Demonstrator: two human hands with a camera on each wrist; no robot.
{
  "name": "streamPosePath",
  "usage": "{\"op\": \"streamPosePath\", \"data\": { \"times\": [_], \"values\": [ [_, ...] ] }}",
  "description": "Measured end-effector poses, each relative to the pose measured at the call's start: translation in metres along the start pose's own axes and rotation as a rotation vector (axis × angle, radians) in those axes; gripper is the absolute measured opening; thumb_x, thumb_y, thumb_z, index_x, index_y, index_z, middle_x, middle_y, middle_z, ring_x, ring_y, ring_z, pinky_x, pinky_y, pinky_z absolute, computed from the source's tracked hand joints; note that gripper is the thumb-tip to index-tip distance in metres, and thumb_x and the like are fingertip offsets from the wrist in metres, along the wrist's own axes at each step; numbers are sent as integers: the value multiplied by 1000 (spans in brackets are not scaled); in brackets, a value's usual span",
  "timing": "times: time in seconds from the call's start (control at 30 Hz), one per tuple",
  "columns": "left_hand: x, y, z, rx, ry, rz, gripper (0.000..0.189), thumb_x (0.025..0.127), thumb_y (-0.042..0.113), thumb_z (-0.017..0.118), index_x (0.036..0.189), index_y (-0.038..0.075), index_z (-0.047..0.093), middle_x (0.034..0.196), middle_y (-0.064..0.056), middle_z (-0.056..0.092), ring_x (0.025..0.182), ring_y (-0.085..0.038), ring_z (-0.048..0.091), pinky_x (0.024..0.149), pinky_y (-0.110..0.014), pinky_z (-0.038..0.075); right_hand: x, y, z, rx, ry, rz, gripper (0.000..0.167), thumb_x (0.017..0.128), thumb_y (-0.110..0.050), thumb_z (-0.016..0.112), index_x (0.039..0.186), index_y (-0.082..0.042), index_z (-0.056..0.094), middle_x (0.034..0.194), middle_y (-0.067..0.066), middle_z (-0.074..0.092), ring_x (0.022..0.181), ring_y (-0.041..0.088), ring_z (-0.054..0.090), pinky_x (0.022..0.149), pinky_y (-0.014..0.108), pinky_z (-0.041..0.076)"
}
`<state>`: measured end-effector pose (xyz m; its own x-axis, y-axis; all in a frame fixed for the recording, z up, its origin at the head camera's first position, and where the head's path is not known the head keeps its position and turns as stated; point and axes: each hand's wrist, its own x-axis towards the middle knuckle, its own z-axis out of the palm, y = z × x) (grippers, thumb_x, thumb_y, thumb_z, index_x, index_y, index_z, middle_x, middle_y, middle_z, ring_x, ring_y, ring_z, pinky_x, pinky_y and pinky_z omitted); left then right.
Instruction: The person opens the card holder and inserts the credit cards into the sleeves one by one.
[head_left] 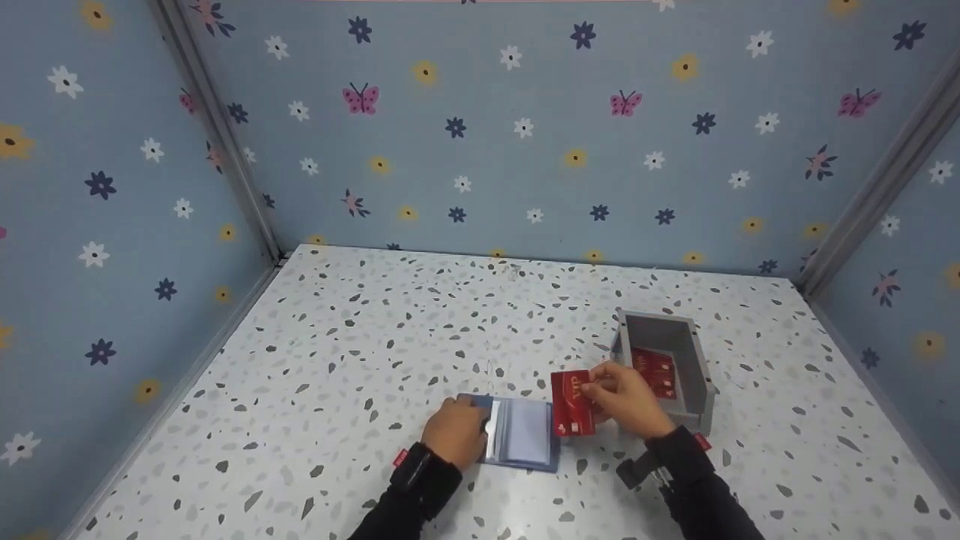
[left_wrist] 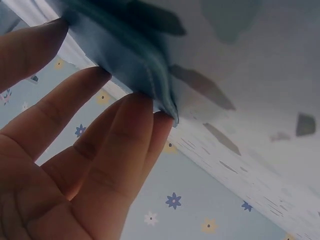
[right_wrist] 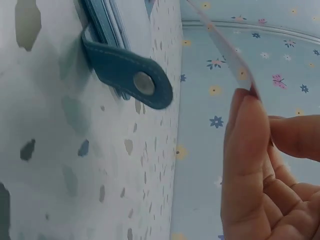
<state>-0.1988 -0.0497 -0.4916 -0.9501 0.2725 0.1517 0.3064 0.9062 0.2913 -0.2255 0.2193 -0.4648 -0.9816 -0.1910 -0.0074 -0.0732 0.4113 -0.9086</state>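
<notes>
A blue card holder (head_left: 529, 435) lies spread open on the speckled table, clear sleeves facing up. Its left cover is gripped by my left hand (head_left: 454, 433); in the left wrist view the fingertips (left_wrist: 135, 107) meet the stitched blue edge. My right hand (head_left: 626, 397) pinches a red VIP card (head_left: 568, 405) between thumb and fingers, just above the holder's right side. In the right wrist view this card appears nearly edge-on, and the holder's strap (right_wrist: 117, 70) with a metal snap sticks out past the sleeves.
To the right stands a grey open-topped box (head_left: 703, 367), with red cards (head_left: 654, 371) inside it. Flower-patterned blue panels (head_left: 517, 97) enclose the table (head_left: 337, 337) at the back and both sides.
</notes>
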Motion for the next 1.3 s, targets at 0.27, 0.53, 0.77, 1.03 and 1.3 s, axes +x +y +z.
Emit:
{"op": "streamPosePath", "data": {
  "times": [0.27, 0.53, 0.77, 1.03, 1.3],
  "values": [
    [0, -1, -4, -53, -16, 2, 24, 80, 13, 73, 102, 5, 75, 112, -19, 67, 94, -34, 63, 78, -47, 56, -3, 6, 15, 53, -59, 1, 16, 93, -4, 59, 102, 7, 53, 83, 17, 71, 64, 16, 66, 57, 33, 60],
    [0, 1, -6, -83, -29, 12, 29, 84, 25, 73, 104, 4, 73, 112, -18, 66, 98, -33, 63, 80, -46, 56, -8, 6, 18, 96, -78, 2, 18, 93, -5, 59, 103, 6, 51, 82, 13, 70, 62, 13, 65, 58, 35, 60],
    [4, 8, -10, -286, 17, 113, 42, 90, 26, 68, 125, 4, 62, 119, -11, 66, 107, -27, 63, 91, -42, 54, -7, 5, 19, 123, -103, -28, 18, 93, -5, 58, 103, 7, 50, 84, 19, 71, 61, 14, 66, 58, 40, 61],
    [10, 28, -8, -689, -133, 90, 62, 93, 25, 64, 145, 3, 41, 120, -12, 67, 108, -28, 65, 91, -38, 55, -10, 1, 21, 159, -131, -42, 20, 94, -4, 58, 106, 9, 48, 90, 25, 71, 62, 15, 67, 61, 44, 61],
    [12, 37, -2, -773, -115, 76, 55, 90, 7, 64, 141, 5, 43, 99, -6, 68, 86, -14, 67, 71, -21, 55, -10, 3, 25, 177, -135, -42, 19, 93, -3, 57, 105, 9, 47, 90, 27, 70, 64, 14, 68, 64, 49, 60]
  ]
}}
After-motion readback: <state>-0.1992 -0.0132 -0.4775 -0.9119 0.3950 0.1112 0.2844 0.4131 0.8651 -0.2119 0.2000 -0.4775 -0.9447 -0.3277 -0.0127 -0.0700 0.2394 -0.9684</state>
